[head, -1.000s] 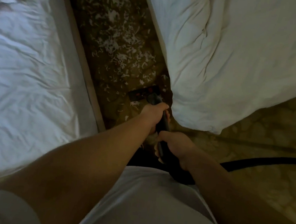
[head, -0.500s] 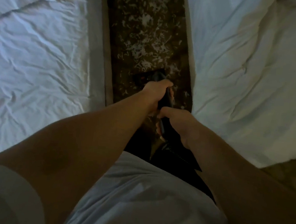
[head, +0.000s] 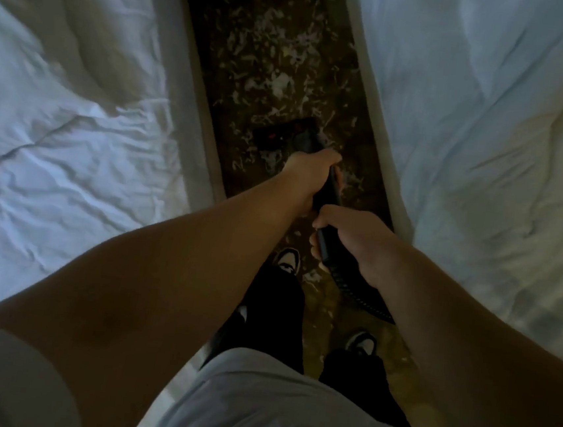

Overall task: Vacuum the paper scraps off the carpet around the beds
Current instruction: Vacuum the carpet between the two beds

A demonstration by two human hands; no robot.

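Observation:
White paper scraps lie thick on the dark patterned carpet in the narrow aisle between two beds. A black vacuum wand runs down to its floor head, which sits among the scraps. My left hand grips the wand higher up, nearer the head. My right hand grips the ribbed hose end just behind it. A few scraps lie near my shoes.
A bed with white rumpled sheets borders the aisle on the left, another bed with a white duvet on the right. My two feet in dark shoes stand in the aisle behind the wand.
I have stepped further into the aisle between the beds. The floor head has slid forward into the scraps. Both hands keep their hold on the wand.

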